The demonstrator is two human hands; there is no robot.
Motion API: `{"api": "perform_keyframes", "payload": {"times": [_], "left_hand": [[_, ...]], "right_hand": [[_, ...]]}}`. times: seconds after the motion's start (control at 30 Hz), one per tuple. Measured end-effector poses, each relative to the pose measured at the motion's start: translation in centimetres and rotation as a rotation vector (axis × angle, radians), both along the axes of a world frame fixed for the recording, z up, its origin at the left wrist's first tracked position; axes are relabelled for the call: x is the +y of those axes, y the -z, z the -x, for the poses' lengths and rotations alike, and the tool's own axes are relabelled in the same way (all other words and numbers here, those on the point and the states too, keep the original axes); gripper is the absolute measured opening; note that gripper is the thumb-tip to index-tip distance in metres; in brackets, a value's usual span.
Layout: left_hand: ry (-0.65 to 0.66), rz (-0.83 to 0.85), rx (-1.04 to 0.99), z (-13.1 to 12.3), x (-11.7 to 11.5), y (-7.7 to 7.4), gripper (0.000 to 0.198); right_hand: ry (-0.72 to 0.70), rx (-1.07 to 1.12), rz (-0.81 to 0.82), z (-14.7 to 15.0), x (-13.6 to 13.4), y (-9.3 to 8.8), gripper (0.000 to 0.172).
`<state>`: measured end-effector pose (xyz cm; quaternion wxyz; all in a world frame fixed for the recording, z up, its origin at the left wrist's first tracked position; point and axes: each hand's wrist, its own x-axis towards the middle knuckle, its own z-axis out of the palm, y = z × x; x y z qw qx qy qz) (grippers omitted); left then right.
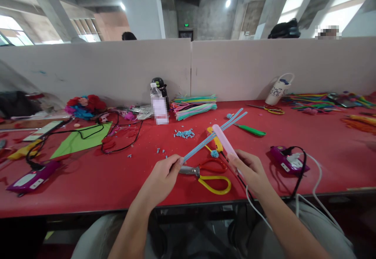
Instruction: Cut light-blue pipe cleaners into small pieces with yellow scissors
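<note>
Fuzzy blue pipe cleaners [214, 134], two thin stems, are pinched at their near ends by the left hand [164, 177], fingers clenched on them, tips fanning toward 1 o'clock. Right hand [249, 171] grips a smooth pink rod [225, 141], prob. a glue stick, crossing the stems above the red worktop [88, 180]. Step looks like lining up rod w/ stems; next needs steady alignment. Scissors [210, 175] w/ red and yellow loop handles lie flat just below.

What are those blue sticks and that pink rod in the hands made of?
The blue sticks look like pipe cleaners: thin, fuzzy, matte, probably fibre over wire. The pink rod looks like smooth plastic, rounded at the tip and faintly glossy; it could be a tube, hard to tell.
</note>
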<state>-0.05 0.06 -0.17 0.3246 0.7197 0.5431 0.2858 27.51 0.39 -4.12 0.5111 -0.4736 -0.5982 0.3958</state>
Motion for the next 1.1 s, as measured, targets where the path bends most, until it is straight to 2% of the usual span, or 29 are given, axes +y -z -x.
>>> {"api": "perform_keyframes", "payload": {"times": [0.27,0.6,0.9,1.1], "left_hand": [[-0.054,-0.097,-0.007,-0.2,0.1,-0.1,0.035],[-0.141,-0.182,-0.037,-0.6,0.4,0.3,0.035],[-0.134,-0.151,-0.056,-0.7,0.3,0.0,0.036],[-0.142,-0.174,-0.069,-0.9,0.1,0.0,0.034]], "right_hand": [[0.004,0.043,0.021,0.2,0.1,0.3,0.034],[-0.226,0.090,0.154,2.6,-0.9,0.5,0.040],[-0.205,0.099,0.145,3.0,-1.1,0.3,0.037],[-0.244,0.083,0.189,3.6,-1.5,-0.1,0.038]]}}
